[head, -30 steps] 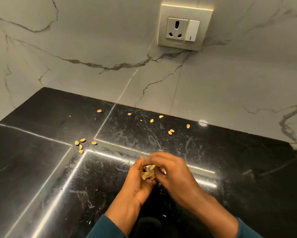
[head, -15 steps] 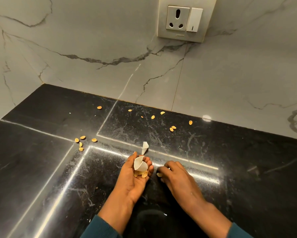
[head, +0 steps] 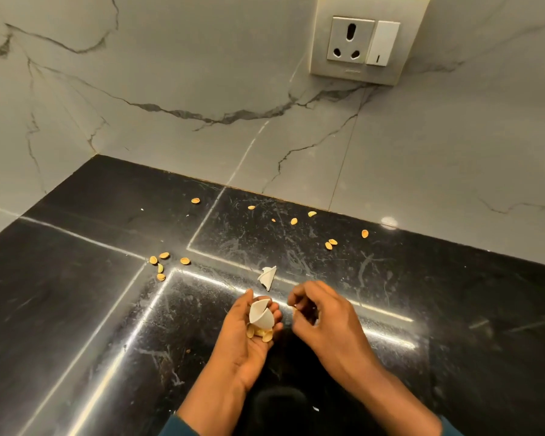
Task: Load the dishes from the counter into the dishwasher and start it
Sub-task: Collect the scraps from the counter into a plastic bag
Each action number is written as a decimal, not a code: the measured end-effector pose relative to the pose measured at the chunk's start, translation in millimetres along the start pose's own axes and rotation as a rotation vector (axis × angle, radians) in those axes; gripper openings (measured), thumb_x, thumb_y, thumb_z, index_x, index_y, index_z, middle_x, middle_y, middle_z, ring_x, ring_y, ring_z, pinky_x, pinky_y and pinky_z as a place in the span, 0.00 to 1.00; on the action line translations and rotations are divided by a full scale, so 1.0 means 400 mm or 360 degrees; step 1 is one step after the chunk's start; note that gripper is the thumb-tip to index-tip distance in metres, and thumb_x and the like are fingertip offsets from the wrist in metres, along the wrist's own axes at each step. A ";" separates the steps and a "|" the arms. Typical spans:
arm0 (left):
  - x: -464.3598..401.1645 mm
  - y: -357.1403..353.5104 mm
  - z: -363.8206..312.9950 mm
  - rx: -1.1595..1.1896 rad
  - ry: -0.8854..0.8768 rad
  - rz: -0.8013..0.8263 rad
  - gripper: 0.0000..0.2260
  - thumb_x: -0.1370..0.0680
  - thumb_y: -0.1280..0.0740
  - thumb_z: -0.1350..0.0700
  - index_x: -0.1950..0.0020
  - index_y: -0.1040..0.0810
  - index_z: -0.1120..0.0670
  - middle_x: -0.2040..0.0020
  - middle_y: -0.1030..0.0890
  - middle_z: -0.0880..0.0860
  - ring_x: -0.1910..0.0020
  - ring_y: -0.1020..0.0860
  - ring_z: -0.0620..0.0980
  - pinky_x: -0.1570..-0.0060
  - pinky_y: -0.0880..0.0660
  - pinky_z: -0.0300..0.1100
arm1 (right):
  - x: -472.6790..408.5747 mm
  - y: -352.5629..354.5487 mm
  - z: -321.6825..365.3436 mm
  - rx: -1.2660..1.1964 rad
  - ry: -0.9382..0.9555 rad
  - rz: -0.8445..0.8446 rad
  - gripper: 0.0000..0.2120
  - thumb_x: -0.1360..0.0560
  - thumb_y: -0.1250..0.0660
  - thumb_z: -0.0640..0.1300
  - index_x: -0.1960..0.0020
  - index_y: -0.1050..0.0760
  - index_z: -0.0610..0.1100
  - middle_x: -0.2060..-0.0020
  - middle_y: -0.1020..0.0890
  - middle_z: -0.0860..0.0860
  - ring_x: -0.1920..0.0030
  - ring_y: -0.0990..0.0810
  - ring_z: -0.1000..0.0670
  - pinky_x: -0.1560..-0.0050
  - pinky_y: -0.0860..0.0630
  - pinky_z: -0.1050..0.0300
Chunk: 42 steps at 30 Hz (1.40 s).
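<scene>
My left hand (head: pixel 249 338) is cupped palm up over the black counter (head: pixel 76 309). It holds a curved white shard (head: pixel 260 316) and a few pistachio shells (head: pixel 261 333). My right hand (head: pixel 324 316) hovers just to its right with fingers curled; a small pale bit seems pinched at the fingertips, blurred. A second white shard (head: pixel 268 276) lies on the counter just beyond both hands. No dishes or dishwasher are in view.
Several pistachio shells lie scattered: a cluster (head: pixel 161 262) at the left and others (head: pixel 331 243) near the back wall. The grey marble wall (head: pixel 202 89) carries a socket with a switch (head: pixel 364 42). The counter meets the walls in a corner at the left.
One second ago both hands were pressed together over the shells and shard. They have parted: the left keeps the pile, a second shard lies on the counter, and the right has lifted off the counter.
</scene>
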<state>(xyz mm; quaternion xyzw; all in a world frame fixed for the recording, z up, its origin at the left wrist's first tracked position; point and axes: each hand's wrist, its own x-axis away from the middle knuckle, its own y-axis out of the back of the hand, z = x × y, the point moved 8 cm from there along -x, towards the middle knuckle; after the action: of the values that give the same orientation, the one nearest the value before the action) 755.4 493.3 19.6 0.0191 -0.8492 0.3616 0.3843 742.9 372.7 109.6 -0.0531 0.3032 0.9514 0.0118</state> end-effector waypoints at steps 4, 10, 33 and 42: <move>0.003 -0.046 -0.013 0.0176 0.0011 0.0126 0.17 0.19 0.42 0.51 0.51 0.22 0.63 0.59 0.18 0.61 0.63 0.18 0.54 0.63 0.20 0.43 | -0.040 -0.024 0.104 -0.0212 0.0144 0.0240 0.11 0.28 0.28 0.42 0.48 0.22 0.53 0.53 0.26 0.57 0.51 0.24 0.54 0.54 0.28 0.65; -0.033 -0.032 -0.086 0.0260 -0.0079 -0.0015 0.13 0.21 0.40 0.51 0.56 0.25 0.59 0.64 0.23 0.55 0.70 0.25 0.47 0.76 0.30 0.35 | -0.185 -0.060 -0.013 0.0406 0.0191 0.0054 0.18 0.26 0.32 0.37 0.38 0.24 0.51 0.45 0.26 0.55 0.45 0.28 0.55 0.46 0.28 0.60; -0.139 -0.153 -0.069 0.0340 0.0072 0.0086 0.15 0.20 0.40 0.50 0.57 0.24 0.60 0.62 0.22 0.58 0.71 0.23 0.49 0.76 0.28 0.34 | -0.279 0.202 -0.332 0.0675 -0.0637 -0.0302 0.25 0.22 0.36 0.52 0.28 0.33 0.45 0.31 0.31 0.43 0.30 0.38 0.42 0.30 0.37 0.49; -0.138 -0.127 -0.063 0.0402 0.0112 0.0117 0.15 0.20 0.44 0.51 0.61 0.28 0.59 0.68 0.26 0.55 0.77 0.29 0.46 0.83 0.35 0.32 | -0.204 0.008 -0.270 0.0678 -0.0234 -0.0067 0.18 0.20 0.43 0.37 0.31 0.30 0.43 0.31 0.32 0.46 0.30 0.36 0.45 0.32 0.37 0.53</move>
<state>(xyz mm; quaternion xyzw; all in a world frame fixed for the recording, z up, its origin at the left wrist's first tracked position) 826.2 458.2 24.4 0.0236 -0.7830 0.4799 0.3950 834.0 308.3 32.6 0.0138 0.4943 0.8668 0.0647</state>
